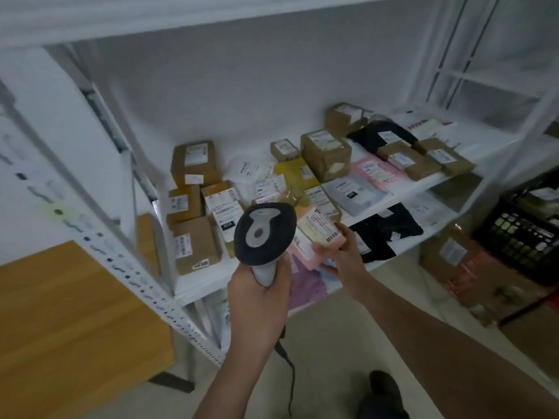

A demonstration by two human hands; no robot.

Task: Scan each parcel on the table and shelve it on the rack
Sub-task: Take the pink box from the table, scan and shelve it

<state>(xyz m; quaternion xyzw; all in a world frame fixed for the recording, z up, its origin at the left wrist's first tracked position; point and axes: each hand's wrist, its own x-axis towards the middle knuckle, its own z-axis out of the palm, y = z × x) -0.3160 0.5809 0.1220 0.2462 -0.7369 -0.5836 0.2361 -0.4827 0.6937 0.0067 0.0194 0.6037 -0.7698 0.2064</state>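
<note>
Left hand: your left hand (257,293) is wrapped round the grey handle of the barcode scanner (263,234), head raised in front of the rack.
Right hand: your right hand (340,258) grips the pink parcel (320,237) by its near end, label up.
Parcel: it's held just beside the scanner head, over the rack (393,192) and its lower shelf.
Rack: brown boxes and flat mailers crowd both shelves.
Table: the wooden table (66,322) sits at lower left.

Two hands (257,294) show, one scanner (264,234), one pink parcel (320,237) held, two black bags, one crate (526,234), one wooden desk (60,313).
</note>
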